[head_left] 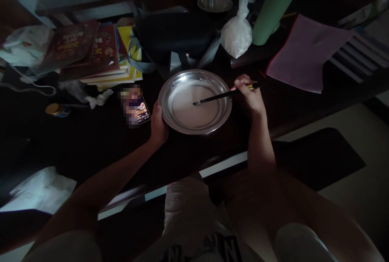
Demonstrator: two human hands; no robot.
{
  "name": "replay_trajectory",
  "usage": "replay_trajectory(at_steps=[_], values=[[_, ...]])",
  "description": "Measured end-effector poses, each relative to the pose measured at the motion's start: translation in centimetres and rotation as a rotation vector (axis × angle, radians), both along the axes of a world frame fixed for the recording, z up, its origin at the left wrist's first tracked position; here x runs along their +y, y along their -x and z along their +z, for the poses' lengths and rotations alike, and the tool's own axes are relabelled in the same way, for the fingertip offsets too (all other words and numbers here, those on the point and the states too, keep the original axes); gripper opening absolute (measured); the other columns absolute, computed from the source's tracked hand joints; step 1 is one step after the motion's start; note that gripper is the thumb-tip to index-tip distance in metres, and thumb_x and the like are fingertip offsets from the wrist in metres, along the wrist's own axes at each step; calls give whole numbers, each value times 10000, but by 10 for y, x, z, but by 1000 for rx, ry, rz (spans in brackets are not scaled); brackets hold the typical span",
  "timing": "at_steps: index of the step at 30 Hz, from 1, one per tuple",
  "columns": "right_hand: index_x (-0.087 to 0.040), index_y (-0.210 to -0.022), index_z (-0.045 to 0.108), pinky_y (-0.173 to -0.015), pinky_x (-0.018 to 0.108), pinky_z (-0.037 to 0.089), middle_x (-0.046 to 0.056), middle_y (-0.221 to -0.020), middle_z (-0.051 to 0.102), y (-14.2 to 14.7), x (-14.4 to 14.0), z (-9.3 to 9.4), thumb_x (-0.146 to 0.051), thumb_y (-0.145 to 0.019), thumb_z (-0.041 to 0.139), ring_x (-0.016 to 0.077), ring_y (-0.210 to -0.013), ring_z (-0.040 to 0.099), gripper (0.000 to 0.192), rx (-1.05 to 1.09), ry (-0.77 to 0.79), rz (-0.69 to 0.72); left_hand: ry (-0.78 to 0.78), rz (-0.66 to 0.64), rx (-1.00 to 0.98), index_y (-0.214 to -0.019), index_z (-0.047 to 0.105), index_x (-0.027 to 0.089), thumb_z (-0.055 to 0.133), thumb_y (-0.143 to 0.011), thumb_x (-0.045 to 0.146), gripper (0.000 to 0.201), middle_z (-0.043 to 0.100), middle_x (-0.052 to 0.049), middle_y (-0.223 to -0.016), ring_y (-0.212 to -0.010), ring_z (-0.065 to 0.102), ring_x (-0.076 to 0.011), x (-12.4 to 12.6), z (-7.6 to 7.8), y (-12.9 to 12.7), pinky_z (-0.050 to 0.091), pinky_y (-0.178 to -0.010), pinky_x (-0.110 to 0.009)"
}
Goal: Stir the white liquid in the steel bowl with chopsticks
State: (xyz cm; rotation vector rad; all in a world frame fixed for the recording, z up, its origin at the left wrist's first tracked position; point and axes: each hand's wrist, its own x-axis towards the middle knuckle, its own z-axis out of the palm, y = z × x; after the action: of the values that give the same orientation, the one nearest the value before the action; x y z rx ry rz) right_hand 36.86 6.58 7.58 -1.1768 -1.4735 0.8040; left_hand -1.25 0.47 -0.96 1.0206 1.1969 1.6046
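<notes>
A round steel bowl (165, 118) stands on the dark table, with a pale, milky mixture (190, 112) in it. My left hand (159, 123) grips its left rim, thumb on top and fingers hidden under the side. In my right hand (247, 93), at the bowl's right edge, are black chopsticks (217, 96) with a gold band. They slant down to the left, and their whitened tips touch the mixture near the bowl's middle. I cannot tell clearly whether there are one or two sticks.
Left of the bowl lies a lit phone (141, 108), with stacked books (103, 67) behind it and a small jar (57, 110) farther left. Behind stand a dark bag (179, 31), a knotted plastic bag of white powder (237, 37), another steel bowl (214, 4) and a green cylinder (276, 6). A pink pouch (306, 55) lies right.
</notes>
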Motion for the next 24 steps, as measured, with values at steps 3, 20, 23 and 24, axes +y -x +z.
replay_trajectory(at_steps=[3,20,23,24], values=[[-335,-740,811,-1194,595,633,33,-886,632,0,0,-2,-974,-943,943,313,-1098,739,683,-8,10,45,29,15,-8,-1358,947,318,832,-1083,941,691,945,-94,-1546,-1646,800,-386,0,0,0,608,-1495,-536],[-331,-727,805,-1200,594,623,29,-894,666,-1,-1,-1,-961,-965,922,306,-1087,744,684,19,-12,20,16,56,-11,-1379,939,254,836,-1139,841,643,941,-132,-1516,-1584,833,-377,0,0,-6,644,-1469,-552],[-327,-752,823,-1187,573,630,24,-897,680,0,-2,-1,-885,-971,969,299,-1091,751,618,-21,20,80,25,39,2,-1435,920,246,794,-1195,796,614,927,-134,-1530,-1637,798,-382,-1,-1,-6,635,-1481,-556],[-327,-753,826,-1185,571,628,23,-899,681,0,-2,-1,-885,-963,978,298,-1091,747,615,-33,21,81,28,34,4,-1443,916,249,789,-1201,791,606,924,-130,-1534,-1654,787,-383,-1,-1,-5,627,-1490,-559]])
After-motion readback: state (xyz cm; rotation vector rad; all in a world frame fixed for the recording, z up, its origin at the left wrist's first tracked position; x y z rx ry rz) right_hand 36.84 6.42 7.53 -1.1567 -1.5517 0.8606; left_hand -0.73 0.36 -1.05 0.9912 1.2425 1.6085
